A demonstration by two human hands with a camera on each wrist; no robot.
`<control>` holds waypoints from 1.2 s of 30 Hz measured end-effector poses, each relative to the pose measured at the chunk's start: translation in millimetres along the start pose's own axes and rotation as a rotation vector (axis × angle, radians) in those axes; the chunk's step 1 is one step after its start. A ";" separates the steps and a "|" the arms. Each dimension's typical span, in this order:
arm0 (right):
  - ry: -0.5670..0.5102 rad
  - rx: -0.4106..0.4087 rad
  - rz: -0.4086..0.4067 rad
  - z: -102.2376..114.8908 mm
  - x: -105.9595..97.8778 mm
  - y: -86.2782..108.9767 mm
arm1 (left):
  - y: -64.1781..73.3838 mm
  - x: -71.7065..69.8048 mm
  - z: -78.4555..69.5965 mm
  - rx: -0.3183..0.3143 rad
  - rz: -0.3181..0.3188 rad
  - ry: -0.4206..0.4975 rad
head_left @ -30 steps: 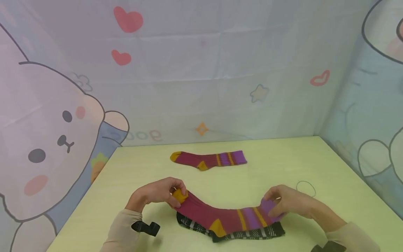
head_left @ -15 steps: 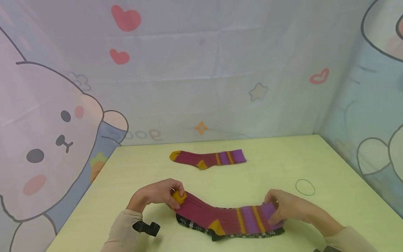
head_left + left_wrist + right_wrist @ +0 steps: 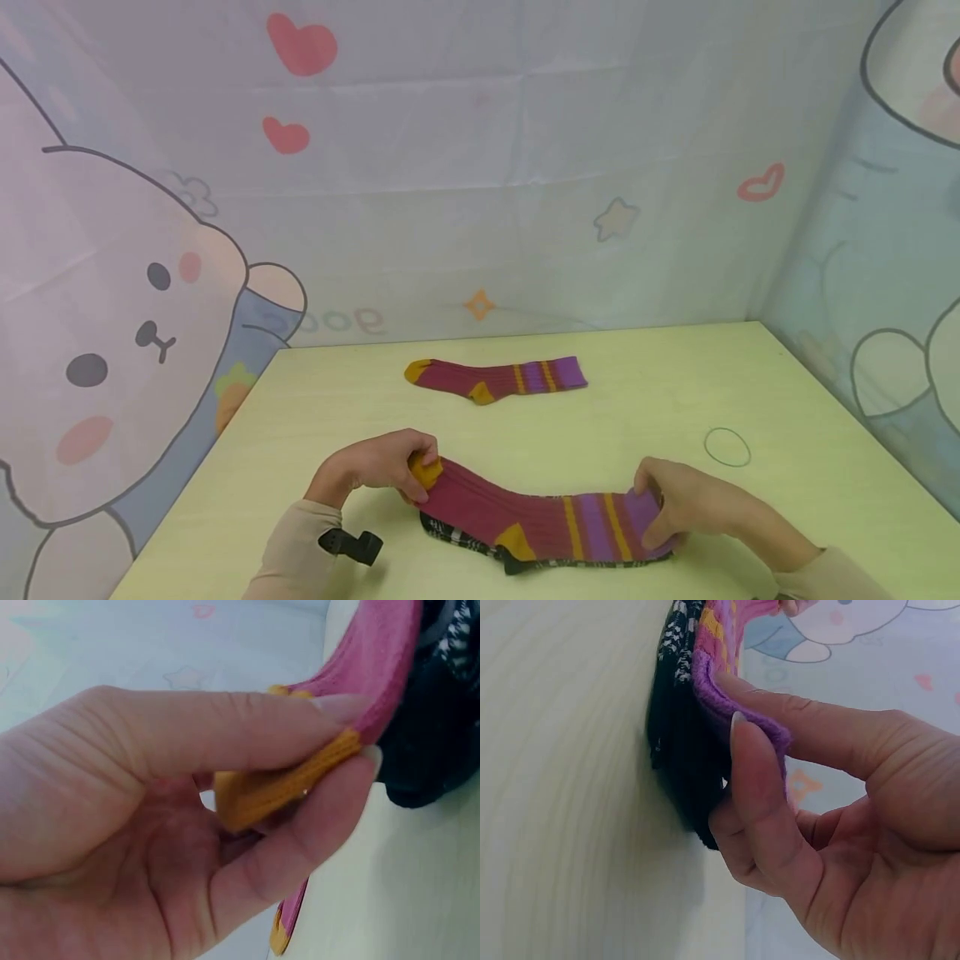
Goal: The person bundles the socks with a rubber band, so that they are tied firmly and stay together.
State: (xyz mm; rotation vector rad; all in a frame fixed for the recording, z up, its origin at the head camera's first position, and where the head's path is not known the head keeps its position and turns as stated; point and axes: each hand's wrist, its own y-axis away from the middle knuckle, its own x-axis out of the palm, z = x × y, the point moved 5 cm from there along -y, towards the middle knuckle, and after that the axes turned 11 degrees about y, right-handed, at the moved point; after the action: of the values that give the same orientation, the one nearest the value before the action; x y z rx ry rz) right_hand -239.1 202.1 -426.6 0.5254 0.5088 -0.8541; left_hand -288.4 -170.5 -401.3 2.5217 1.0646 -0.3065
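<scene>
A maroon sock [image 3: 480, 504] with mustard toe and heel and a purple striped cuff stretches between both hands in the head view. My left hand [image 3: 378, 465] pinches its toe [image 3: 289, 784] between thumb and fingers. At the other end, my right hand [image 3: 690, 502] pinches the purple cuff [image 3: 712, 694]. Directly beneath lies a black-and-white patterned sock [image 3: 459, 535], mostly covered, with its lower edge and heel showing. The toe end is raised above it. In the right wrist view, the dark cuff of the black sock [image 3: 679, 761] sits close against the fingers; whether they grip it I cannot tell.
A matching maroon sock [image 3: 453, 379] lies flat farther back on the pale yellow table [image 3: 322, 400]. A thin green ring [image 3: 706, 446] rests at the right, beyond my right hand. A cartoon-printed cloth [image 3: 450, 233] hangs behind the table.
My right hand has moved slightly down and the cuff now lies over the black sock, covering more of it. My left hand stays nearly in place, still pinching the toe.
</scene>
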 end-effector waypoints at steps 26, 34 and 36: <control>0.163 -0.071 0.065 -6.7 -4.1 2.2 | -3.9 3.4 10.7 -0.068 0.004 -0.064; 0.161 -0.097 0.110 -3.7 -1.2 3.9 | -4.4 4.1 11.3 -0.081 -0.002 -0.068; 0.183 -0.115 0.122 -2.8 -0.9 4.3 | -4.8 3.9 11.6 -0.080 -0.002 -0.070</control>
State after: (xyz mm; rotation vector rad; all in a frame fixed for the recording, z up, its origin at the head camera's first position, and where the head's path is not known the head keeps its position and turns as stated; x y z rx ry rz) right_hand -236.7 206.7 -427.2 0.5260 0.6821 -0.6589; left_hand -289.7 -169.9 -414.3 2.4210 1.0319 -0.3429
